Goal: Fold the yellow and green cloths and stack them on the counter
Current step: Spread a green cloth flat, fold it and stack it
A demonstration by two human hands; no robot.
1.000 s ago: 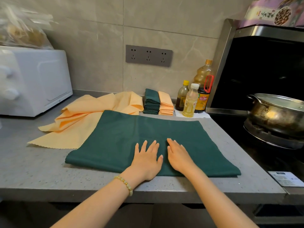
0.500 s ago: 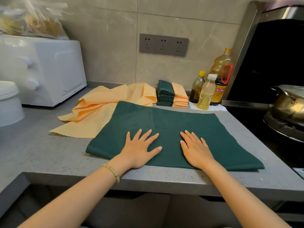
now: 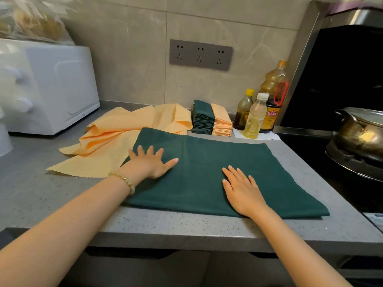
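Pressure should run outward from the middle: left hand [image 3: 152,165] and right hand [image 3: 241,190] lie flat, fingers straight, well apart on the green cloth [image 3: 207,175] spread over the worktop [image 3: 186,230]. Line up edges before folding; the yellow cloth [image 3: 112,139] lies crumpled behind.

Soft, even indoor light falls from overhead, so shadows are faint: a thin dark rim lies under the right hand [image 3: 242,191] and along the near edge of the green cloth [image 3: 207,179] on the surface [image 3: 186,226]. The fingers [image 3: 150,152] of the left hand [image 3: 152,164] are smeared by motion blur. Well left of them, the white countertop oven [image 3: 47,85] and the plastic bag [image 3: 31,21] on it look soft too. Far right of the fingers, a warm glare spot sits on the steel pot [image 3: 360,135], and the hood recess [image 3: 342,69] is nearly black. Wide-angle distortion tilts the hood's edge and stretches both forearms.
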